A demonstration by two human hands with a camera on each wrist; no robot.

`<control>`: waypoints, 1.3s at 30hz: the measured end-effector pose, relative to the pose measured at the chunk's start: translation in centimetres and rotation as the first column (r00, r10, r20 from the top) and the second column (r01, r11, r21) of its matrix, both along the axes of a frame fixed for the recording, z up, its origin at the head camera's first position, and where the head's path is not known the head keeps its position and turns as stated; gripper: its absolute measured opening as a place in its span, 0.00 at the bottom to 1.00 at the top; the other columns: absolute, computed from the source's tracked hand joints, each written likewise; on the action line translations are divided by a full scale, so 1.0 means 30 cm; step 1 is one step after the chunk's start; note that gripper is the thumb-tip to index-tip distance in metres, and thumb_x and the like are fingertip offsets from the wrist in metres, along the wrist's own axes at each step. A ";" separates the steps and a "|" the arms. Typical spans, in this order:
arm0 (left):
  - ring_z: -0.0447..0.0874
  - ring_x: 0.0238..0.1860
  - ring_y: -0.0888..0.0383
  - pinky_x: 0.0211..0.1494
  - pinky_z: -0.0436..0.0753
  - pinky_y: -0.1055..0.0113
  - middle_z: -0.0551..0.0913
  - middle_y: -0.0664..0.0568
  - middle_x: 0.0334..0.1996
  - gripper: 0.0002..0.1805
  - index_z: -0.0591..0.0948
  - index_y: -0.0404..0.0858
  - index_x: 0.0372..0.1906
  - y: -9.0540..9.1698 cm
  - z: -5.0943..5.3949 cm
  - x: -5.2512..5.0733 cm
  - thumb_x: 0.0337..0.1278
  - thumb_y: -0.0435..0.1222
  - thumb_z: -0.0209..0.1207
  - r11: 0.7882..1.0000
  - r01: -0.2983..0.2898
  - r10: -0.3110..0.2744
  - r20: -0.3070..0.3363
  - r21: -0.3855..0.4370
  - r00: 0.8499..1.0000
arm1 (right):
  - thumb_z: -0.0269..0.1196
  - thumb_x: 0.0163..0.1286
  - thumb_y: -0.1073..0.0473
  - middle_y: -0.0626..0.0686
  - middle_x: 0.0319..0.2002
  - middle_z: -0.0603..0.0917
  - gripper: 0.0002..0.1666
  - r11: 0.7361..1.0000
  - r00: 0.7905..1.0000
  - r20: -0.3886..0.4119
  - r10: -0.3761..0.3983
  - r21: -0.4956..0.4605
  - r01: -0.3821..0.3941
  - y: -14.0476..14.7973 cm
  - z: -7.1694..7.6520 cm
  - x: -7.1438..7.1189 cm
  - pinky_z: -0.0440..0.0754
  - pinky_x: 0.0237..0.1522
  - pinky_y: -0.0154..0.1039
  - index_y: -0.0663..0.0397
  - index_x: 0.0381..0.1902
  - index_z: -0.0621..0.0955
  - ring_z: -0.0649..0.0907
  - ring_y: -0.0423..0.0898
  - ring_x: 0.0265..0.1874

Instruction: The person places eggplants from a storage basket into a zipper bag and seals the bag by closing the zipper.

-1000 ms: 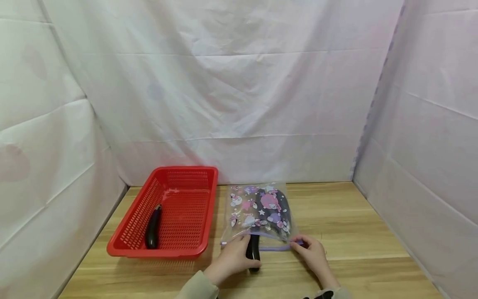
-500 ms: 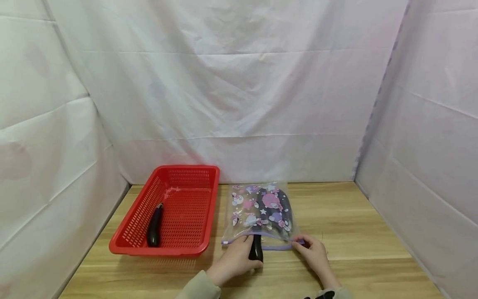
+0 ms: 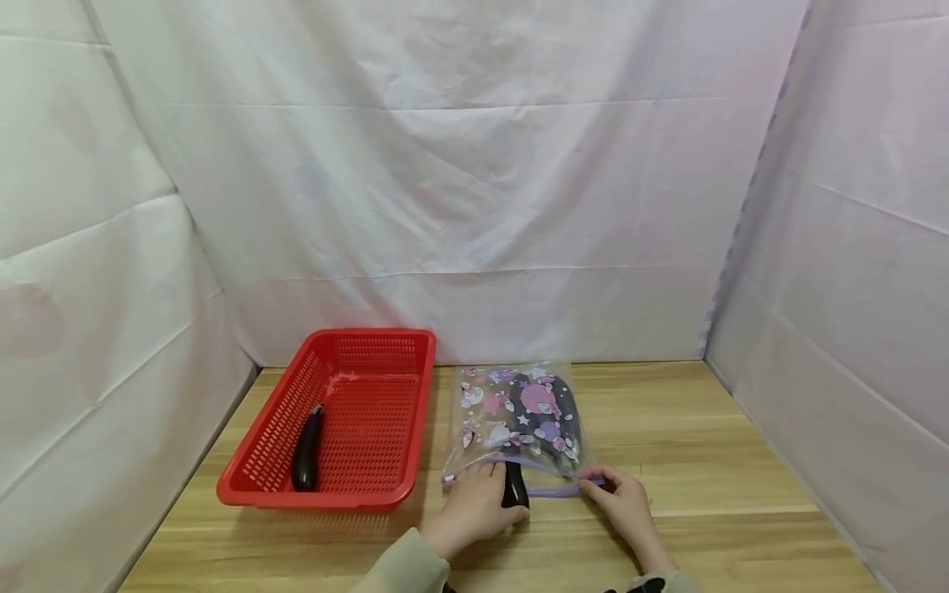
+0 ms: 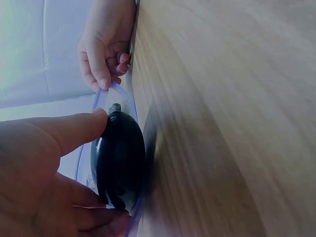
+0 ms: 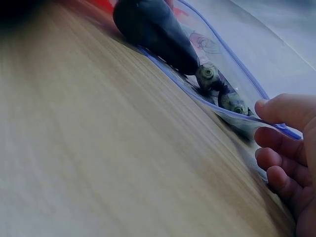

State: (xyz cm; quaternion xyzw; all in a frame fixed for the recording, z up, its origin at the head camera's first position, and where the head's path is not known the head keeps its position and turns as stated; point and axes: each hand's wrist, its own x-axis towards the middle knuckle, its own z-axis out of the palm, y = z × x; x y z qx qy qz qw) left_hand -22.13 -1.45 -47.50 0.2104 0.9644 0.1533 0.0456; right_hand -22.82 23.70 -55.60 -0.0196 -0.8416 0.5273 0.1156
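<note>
My left hand (image 3: 474, 504) grips a dark eggplant (image 3: 516, 487), thumb on the near end and fingers along its side. Its far part is inside a clear zip bag (image 3: 478, 416) with pink and purple cartoon prints, lying flat. At the bag's right corner, my right hand (image 3: 621, 504) pinches the purple zip edge (image 5: 232, 54) between thumb and finger. The mouth gapes between both hands. Inside, the right wrist view shows the green stem ends (image 5: 208, 74) of two more eggplants beside the held one. The left wrist view shows the held eggplant's rounded body (image 4: 118, 158) close up.
Left of the bag stands a red plastic basket (image 3: 406, 486) with slotted walls. One eggplant (image 3: 306, 453) lies in it along the left side. The wooden table (image 3: 704, 461) is bordered by white cloth (image 3: 474, 189) at the back and sides.
My left hand has slid the eggplant forward and slightly right, deeper into the bag, so less of it sticks out. My right hand keeps its pinch on the bag's corner.
</note>
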 end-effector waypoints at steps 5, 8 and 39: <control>0.74 0.57 0.46 0.60 0.70 0.50 0.79 0.42 0.54 0.42 0.75 0.30 0.59 0.010 -0.004 -0.004 0.50 0.60 0.63 0.999 -0.022 0.022 -0.005 -0.030 1.000 | 0.73 0.55 0.61 0.45 0.30 0.84 0.05 1.000 1.000 0.008 0.002 -0.003 -0.002 -0.001 -0.004 0.001 0.75 0.36 0.32 0.50 0.29 0.86 0.79 0.37 0.31; 0.76 0.56 0.45 0.59 0.71 0.52 0.79 0.40 0.54 0.42 0.74 0.27 0.59 0.015 -0.002 -0.009 0.52 0.59 0.63 1.000 -0.022 0.022 0.009 -0.017 1.000 | 0.73 0.55 0.61 0.45 0.30 0.84 0.04 1.000 1.000 0.012 0.002 -0.008 -0.002 0.000 -0.002 0.000 0.75 0.36 0.32 0.50 0.29 0.86 0.79 0.38 0.31; 0.81 0.47 0.38 0.43 0.78 0.43 0.79 0.35 0.50 0.36 0.68 0.30 0.60 0.079 -0.047 -0.120 0.61 0.55 0.57 0.968 -0.226 0.213 0.115 0.113 0.970 | 0.73 0.54 0.61 0.45 0.29 0.84 0.04 1.000 1.000 -0.008 0.001 -0.014 -0.001 -0.005 0.002 0.000 0.74 0.34 0.32 0.50 0.28 0.86 0.78 0.37 0.29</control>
